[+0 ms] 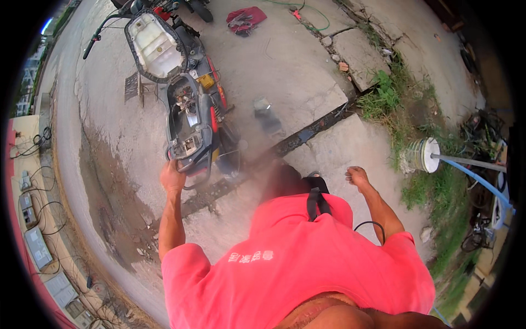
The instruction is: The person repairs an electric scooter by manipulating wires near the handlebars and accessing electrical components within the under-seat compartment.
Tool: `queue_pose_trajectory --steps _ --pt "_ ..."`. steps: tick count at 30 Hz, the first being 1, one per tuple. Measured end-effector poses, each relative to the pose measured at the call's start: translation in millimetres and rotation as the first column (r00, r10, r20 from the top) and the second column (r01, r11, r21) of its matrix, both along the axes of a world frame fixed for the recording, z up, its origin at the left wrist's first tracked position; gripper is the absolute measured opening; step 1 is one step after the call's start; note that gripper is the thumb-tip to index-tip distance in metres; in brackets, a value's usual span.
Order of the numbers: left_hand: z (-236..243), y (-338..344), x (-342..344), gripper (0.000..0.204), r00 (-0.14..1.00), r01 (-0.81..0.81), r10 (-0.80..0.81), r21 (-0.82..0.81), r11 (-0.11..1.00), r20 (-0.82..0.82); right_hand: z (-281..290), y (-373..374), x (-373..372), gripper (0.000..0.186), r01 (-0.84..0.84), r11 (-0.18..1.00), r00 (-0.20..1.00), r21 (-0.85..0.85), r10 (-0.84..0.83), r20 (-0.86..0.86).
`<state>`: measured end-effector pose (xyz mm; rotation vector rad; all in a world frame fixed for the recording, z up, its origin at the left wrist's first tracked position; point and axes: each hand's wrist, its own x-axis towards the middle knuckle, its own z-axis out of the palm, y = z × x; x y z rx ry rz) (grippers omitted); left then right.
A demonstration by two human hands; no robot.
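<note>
My left hand (173, 174) is closed round the rear grab rail (204, 178) of a motorbike (211, 90). The bike's seat (156, 46) is tipped up, showing its pale underside. Below it the open compartment (186, 107) holds wires and small parts, with a yellow piece (206, 80) beside it. Out to the right, away from the bike, my right hand (357, 175) hangs with fingers curled; I see nothing in them.
A narrow drainage gap (312, 130) crosses the cracked concrete ahead of me. A dark red cloth bundle (245, 21) lies farther off. To the right are weeds (383, 96) and a white round drum (424, 154) with a pole. A muddy patch (109, 192) lies to the left.
</note>
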<state>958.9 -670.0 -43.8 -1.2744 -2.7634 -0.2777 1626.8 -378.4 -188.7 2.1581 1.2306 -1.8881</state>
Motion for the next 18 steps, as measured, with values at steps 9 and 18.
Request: queue_pose_trajectory --steps 9,18 --pt "-4.5 -1.4 -2.7 0.022 0.999 0.040 -0.038 0.071 0.997 -0.029 11.0 70.8 -218.1 0.026 -0.382 0.923 0.908 0.054 0.386 -0.162" --pt "96.4 50.9 49.9 0.059 0.957 -0.050 0.034 0.051 0.997 0.290 -11.2 115.0 -325.0 0.032 -0.721 0.693 0.675 0.001 0.703 -0.225"
